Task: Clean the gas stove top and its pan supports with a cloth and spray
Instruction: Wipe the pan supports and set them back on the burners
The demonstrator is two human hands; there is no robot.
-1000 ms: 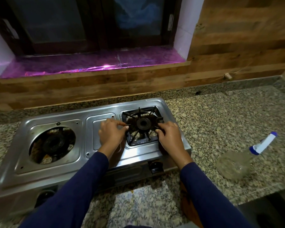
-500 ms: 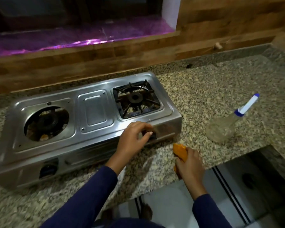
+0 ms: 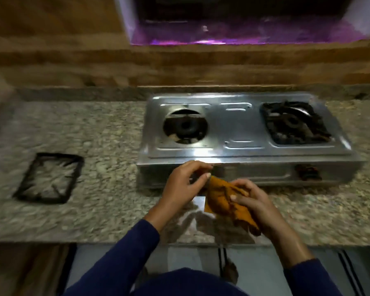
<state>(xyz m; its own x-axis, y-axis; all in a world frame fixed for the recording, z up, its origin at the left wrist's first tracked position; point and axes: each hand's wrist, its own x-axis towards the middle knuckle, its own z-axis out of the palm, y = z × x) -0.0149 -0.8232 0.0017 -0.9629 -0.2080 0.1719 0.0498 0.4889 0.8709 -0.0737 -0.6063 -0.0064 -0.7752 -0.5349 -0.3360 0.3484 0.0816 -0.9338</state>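
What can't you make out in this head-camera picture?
1. Head view, motion blur: whether the left hand pinches the orange cloth gripped by the right hand.
2. Head view, blur: grime on the stainless-steel gas stove and the black square pan support lying on the granite counter.

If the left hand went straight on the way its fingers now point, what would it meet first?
Probably the upper corner of the crumpled orange cloth, which the right hand grips; the left hand has its thumb almost at it. Just behind stands the steel stove's front panel; blur hides the depth.
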